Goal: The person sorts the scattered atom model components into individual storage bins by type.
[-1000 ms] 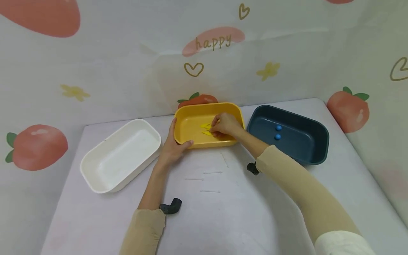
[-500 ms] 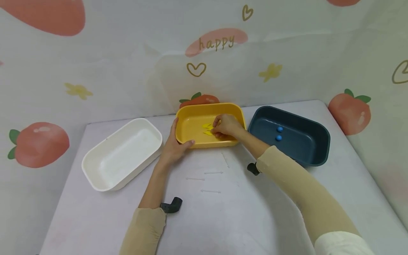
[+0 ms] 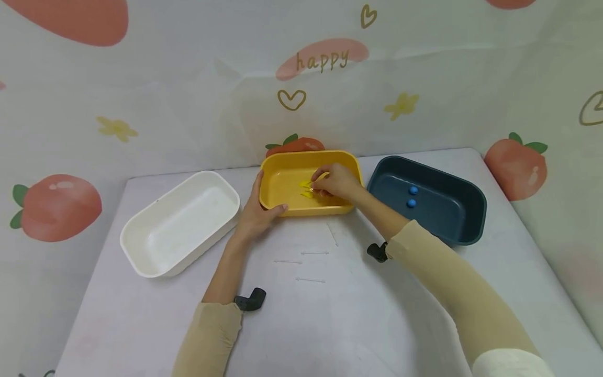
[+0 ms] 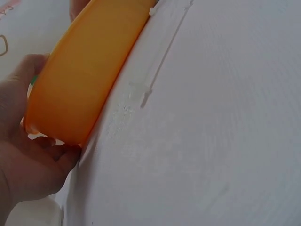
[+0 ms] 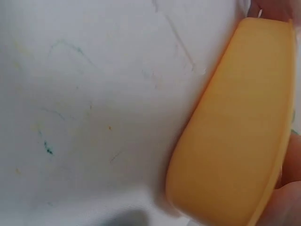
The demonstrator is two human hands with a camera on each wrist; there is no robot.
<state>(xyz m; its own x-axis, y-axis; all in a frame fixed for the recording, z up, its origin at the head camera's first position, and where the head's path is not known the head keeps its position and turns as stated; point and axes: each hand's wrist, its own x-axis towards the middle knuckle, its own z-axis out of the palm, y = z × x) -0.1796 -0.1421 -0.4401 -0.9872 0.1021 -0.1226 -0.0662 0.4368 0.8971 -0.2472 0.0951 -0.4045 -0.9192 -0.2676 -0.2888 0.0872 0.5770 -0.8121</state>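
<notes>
My left hand (image 3: 256, 212) grips the left end of a yellow tub (image 3: 285, 211), thumb on the near rim and fingers along the side. In the left wrist view, the fingers of the left hand (image 4: 33, 165) reach under the tub's end. Inside the tub, small flat yellow pieces (image 3: 306, 184) lie near the middle. My right hand (image 3: 339, 180) is over the tub, its thumb and forefinger pinched at one of these pieces; the fingers partly hide it. In the right wrist view, the tub's outer wall (image 5: 230, 127) covers most of the right hand.
A white tub (image 3: 181, 225) stands at the left. At the right is a dark blue tub (image 3: 452, 209) holding two small blue balls (image 3: 412, 203). Several thin whitish sticks (image 3: 310, 280) lie on the table in front. A printed cloth (image 3: 212, 104) hangs behind.
My right hand has risen slightly within the yellow tub, its fingers shifting over the yellow pieces. The left hand keeps its grip on the tub.
</notes>
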